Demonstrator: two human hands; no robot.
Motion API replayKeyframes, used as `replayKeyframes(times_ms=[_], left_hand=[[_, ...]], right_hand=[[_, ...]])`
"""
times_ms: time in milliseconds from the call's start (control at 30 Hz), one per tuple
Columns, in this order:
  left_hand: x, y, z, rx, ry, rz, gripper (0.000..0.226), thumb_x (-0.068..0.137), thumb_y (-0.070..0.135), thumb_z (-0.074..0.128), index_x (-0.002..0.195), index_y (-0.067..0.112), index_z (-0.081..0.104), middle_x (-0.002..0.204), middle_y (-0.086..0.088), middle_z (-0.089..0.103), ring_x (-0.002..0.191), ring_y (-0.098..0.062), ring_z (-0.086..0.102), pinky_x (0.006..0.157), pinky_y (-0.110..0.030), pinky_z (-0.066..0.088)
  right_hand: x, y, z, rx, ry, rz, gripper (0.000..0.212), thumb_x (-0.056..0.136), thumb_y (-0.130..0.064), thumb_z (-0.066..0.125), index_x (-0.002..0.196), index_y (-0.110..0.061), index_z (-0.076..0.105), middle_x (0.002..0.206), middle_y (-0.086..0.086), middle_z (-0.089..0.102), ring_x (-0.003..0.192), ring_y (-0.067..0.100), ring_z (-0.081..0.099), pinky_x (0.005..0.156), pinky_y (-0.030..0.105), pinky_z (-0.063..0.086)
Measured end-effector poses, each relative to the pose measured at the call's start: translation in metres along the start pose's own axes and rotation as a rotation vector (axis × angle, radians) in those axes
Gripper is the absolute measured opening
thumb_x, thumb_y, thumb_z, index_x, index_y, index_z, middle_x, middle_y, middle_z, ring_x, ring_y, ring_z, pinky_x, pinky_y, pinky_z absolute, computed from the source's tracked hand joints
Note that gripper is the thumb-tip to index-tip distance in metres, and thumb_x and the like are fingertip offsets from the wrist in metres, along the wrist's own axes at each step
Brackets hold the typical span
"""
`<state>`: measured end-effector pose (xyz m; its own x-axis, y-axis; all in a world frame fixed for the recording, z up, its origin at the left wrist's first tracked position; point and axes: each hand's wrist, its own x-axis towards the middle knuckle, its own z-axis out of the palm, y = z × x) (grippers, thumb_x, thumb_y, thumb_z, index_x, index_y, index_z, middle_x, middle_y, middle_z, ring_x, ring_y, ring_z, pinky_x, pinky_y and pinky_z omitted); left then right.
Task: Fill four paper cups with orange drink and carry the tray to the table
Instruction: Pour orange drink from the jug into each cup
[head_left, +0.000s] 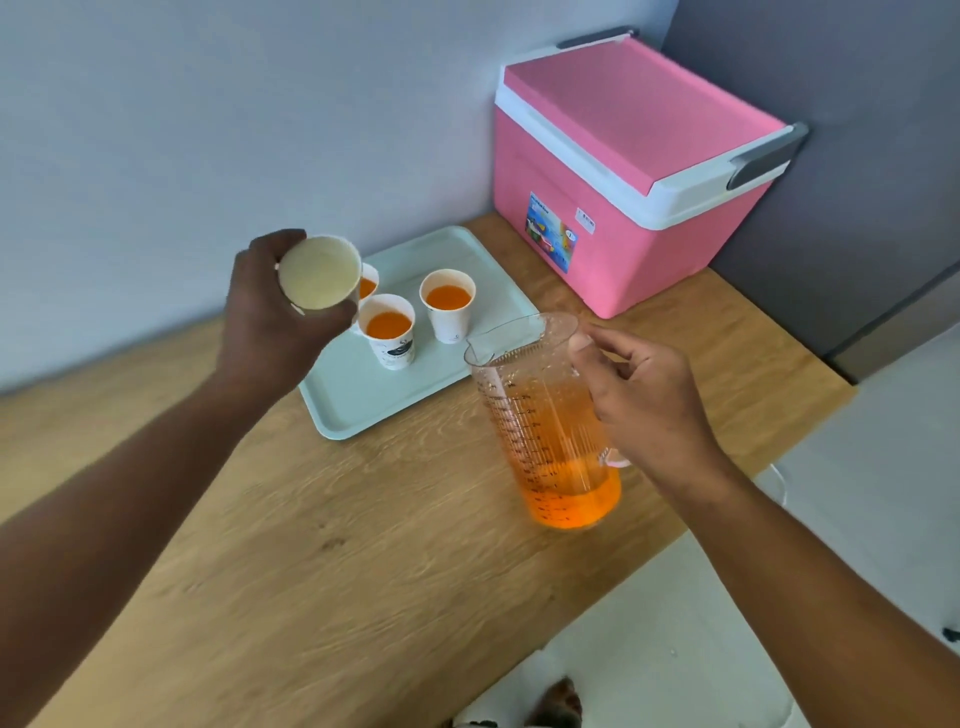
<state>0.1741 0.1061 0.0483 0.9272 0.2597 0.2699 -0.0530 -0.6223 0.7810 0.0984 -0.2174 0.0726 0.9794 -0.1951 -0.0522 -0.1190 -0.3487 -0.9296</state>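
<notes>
Three cups full, one empty.
Our left hand (270, 312) grips the empty paper cup (320, 272); our right hand (644, 400) holds the measuring jug (545, 415).

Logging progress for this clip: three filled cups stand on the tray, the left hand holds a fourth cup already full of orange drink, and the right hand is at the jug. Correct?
Not quite. In the head view the cup in the left hand is empty; its pale inside shows no drink. The rest holds: three filled cups stand on the tray, and the right hand is at the jug.
</notes>
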Motion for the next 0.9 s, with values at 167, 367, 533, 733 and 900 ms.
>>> replayKeyframes(times_ms=[167, 367, 533, 733, 900], left_hand=[[-0.068, 0.002, 0.01, -0.105, -0.032, -0.047, 0.076, 0.07, 0.029, 0.092, 0.133, 0.033, 0.049, 0.117, 0.02, 0.059, 0.107, -0.003, 0.06, 0.09, -0.029, 0.053], [-0.114, -0.014, 0.042, -0.155, -0.087, -0.114, 0.078, 0.065, 0.031, 0.095, 0.13, 0.03, 0.051, 0.112, 0.025, 0.06, 0.106, -0.003, 0.061, 0.092, -0.03, 0.055], [-0.12, -0.021, 0.056, -0.154, -0.062, -0.181, 0.08, 0.063, 0.036, 0.095, 0.131, 0.026, 0.054, 0.116, 0.011, 0.065, 0.106, -0.011, 0.062, 0.089, -0.033, 0.056], [-0.126, -0.02, 0.063, -0.171, -0.084, -0.205, 0.079, 0.064, 0.034, 0.095, 0.131, 0.026, 0.054, 0.116, 0.013, 0.064, 0.105, -0.008, 0.06, 0.082, -0.024, 0.051], [-0.127, -0.014, 0.068, -0.203, -0.108, -0.215, 0.08, 0.062, 0.039, 0.096, 0.129, 0.027, 0.053, 0.116, 0.015, 0.061, 0.105, -0.007, 0.057, 0.076, -0.014, 0.044]], right_hand=[[-0.004, -0.004, 0.001, -0.007, -0.022, -0.042, 0.041, 0.1, -0.039, 0.067, 0.135, -0.019, 0.07, 0.111, -0.017, 0.075, 0.096, -0.012, 0.069, 0.073, 0.004, 0.05], [-0.01, -0.008, 0.004, -0.052, -0.098, -0.065, 0.043, 0.099, -0.046, 0.065, 0.134, -0.022, 0.071, 0.117, -0.011, 0.077, 0.105, 0.001, 0.071, 0.078, 0.014, 0.052], [-0.012, -0.014, 0.007, -0.089, -0.129, -0.053, 0.036, 0.098, -0.042, 0.067, 0.127, -0.021, 0.075, 0.097, -0.015, 0.077, 0.093, -0.004, 0.072, 0.069, 0.007, 0.05], [-0.012, -0.021, 0.012, -0.193, -0.227, -0.054, 0.038, 0.099, -0.046, 0.066, 0.129, -0.024, 0.073, 0.099, -0.015, 0.077, 0.097, 0.0, 0.071, 0.081, 0.021, 0.056], [-0.009, -0.026, 0.015, -0.266, -0.279, -0.075, 0.038, 0.099, -0.046, 0.065, 0.13, -0.024, 0.073, 0.107, -0.02, 0.074, 0.104, -0.001, 0.067, 0.087, 0.024, 0.053]])
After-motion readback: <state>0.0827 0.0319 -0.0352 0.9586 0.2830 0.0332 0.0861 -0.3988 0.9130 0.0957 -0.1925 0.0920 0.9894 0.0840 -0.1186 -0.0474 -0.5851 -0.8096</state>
